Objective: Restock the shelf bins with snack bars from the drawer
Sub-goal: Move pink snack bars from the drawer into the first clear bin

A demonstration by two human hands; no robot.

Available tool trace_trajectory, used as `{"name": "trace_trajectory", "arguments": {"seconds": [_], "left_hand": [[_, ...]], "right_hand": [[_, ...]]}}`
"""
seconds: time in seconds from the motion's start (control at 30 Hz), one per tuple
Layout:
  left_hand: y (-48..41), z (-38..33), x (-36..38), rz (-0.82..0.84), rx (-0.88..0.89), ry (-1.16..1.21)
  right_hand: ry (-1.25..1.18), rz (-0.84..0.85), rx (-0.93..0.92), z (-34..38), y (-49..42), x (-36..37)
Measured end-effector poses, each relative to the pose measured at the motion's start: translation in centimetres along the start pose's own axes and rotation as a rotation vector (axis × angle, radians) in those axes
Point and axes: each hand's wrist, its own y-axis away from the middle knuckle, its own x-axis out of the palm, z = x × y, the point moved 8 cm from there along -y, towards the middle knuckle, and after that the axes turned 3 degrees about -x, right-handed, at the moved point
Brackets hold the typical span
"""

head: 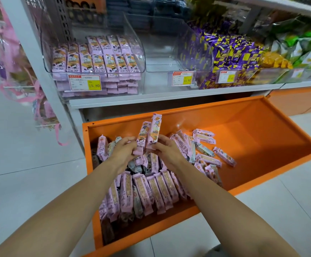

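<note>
An open orange drawer (243, 127) below the shelf holds several pink-wrapped snack bars (151, 190), heaped at its left and scattered toward the middle. My left hand (122, 151) grips one upright pink bar (143, 138) over the heap. My right hand (166, 151) grips a second upright bar (155, 130) right beside it, and the two bars touch. On the shelf above, the left clear bin (93, 60) holds rows of the same pink bars. The middle clear bin (162, 52) looks empty.
A bin of purple-and-yellow packets (230, 54) stands to the right, with green and yellow bags (303, 51) beyond. Price tags (85, 82) hang on the bin fronts. Pink bagged goods (13, 58) hang at the left. Grey floor tiles surround the drawer.
</note>
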Motion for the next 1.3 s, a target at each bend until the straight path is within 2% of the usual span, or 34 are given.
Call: {"name": "trace_trajectory", "arguments": {"seconds": [0.07, 0.23, 0.37, 0.53, 0.87, 1.03, 1.3], "left_hand": [[0.1, -0.3, 0.1, 0.010, 0.010, 0.043], [0.3, -0.4, -0.7, -0.082, 0.029, -0.032], [0.4, -0.4, -0.2, -0.014, 0.014, 0.010], [0.3, -0.6, -0.2, 0.006, 0.025, 0.017], [1.1, -2.6, 0.0, -0.010, 0.104, 0.035], [2.2, -4.8, 0.0, 0.003, 0.150, 0.082], [4.4, -9.1, 0.2, 0.011, 0.323, 0.062]], "right_hand": [[0.015, 0.023, 0.006, 0.3, 0.4, 0.0], [0.128, 0.071, 0.028, 0.3, 1.0, 0.2], [0.281, 0.071, 0.006, 0.5, 1.2, 0.2], [0.336, 0.061, -0.035, 1.0, 1.3, -0.4], [0.531, -0.003, -0.292, 4.2, 2.2, 0.7], [0.714, -0.020, -0.424, 6.3, 2.5, 2.8], [0.711, -0.161, -0.630, 10.9, 3.2, 4.7]]}}
